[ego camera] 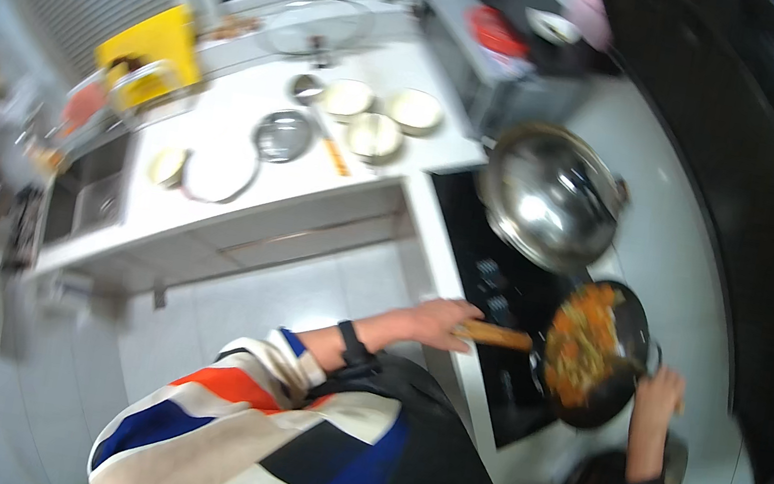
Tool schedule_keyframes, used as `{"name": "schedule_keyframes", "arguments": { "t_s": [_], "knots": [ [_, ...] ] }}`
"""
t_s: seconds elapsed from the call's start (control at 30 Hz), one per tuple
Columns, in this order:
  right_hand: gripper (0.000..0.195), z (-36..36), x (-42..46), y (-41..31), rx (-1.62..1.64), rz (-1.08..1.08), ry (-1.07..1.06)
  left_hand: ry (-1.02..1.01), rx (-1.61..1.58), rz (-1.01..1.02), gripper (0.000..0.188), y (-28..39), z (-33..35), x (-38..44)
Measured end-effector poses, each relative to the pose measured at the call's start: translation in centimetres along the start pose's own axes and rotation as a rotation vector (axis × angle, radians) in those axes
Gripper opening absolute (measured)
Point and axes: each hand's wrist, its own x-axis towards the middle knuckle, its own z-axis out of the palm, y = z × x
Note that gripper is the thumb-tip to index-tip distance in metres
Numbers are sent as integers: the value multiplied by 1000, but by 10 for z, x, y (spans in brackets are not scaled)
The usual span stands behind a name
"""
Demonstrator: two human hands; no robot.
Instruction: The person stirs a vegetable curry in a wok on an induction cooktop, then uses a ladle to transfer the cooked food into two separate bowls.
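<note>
A dark wok (636, 323) sits over the black cooktop, with chopped orange and pale green food (579, 345) in it. My left hand (436, 322) is at the wok's wooden handle (500, 336), its thumb and fingers around the handle's end. On the wok's far right side, my right hand (661, 388) is closed on a utensil handle, whose metal part reaches down over the food. The utensil's head is blurred and cannot be made out.
A large pot with a shiny domed lid (549, 199) stands beside the wok on the cooktop (476, 256). Several pale bowls (415, 111), a ladle (307, 87) and a glass bowl (283, 136) are on the white counter (227, 103). A sink (98, 196) lies at the left.
</note>
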Motion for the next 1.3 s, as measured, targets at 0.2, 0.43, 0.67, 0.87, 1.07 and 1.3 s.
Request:
{"name": "schedule_keyframes", "arguments": {
  "t_s": [0.2,0.43,0.67,0.87,1.07,1.3],
  "knots": [
    [27,42,-13,8,120,-7,-44,390,-469,-174,48,-55,-18,-26],
    [35,6,-63,1,-6,171,-264,1121,-1293,-781,38,-182,-98,-146],
    [25,-45,-54,-17,86,229,-313,1840,-1561,-635,25,-320,-168,-305],
    [19,-55,-51,0,228,194,-200,1990,-1397,-650,29,-359,-201,-307],
    [19,4,-51,32,296,238,-222,996,17,-1107,26,-301,-191,-309],
    [22,-54,-34,18,366,407,-368,1156,-382,-657,38,-274,-177,-372]
  ]
}}
